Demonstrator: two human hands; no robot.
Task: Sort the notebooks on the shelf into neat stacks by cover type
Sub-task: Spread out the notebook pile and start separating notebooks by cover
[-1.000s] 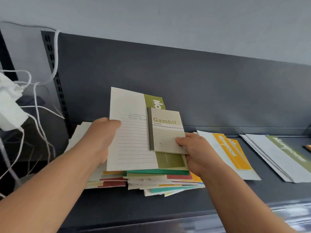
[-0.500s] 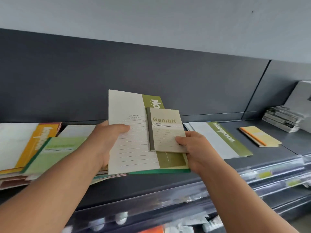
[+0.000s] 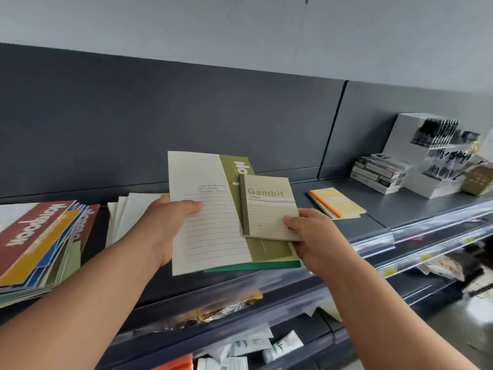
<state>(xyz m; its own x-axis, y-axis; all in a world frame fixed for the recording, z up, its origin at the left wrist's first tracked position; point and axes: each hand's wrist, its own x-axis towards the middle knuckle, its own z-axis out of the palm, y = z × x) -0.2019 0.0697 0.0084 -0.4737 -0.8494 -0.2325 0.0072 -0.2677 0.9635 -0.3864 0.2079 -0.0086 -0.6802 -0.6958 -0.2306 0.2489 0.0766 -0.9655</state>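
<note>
A sorting step is in hand: notebooks are held up above the shelf [image 3: 386, 209], not yet put down. The big green notebook [image 3: 210, 225] is gripped at its left edge by the left hand [image 3: 165, 225], thumb pressed on top. The small Gambit notebook [image 3: 269, 209] (it lies on the big one) is pinched at its right corner by the right hand [image 3: 312, 236], fingers [image 3: 292, 222] curled round it. Next, it could be laid on the small yellow pile [image 3: 336, 202], with the edges lined up.

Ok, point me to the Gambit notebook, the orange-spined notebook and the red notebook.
Gambit notebook [image 3: 269, 209]: head view, middle of its cover.
Orange-spined notebook [image 3: 338, 202]: head view, middle of its yellow cover.
Red notebook [image 3: 25, 231]: head view, red cover, beside the white lettering.
</note>
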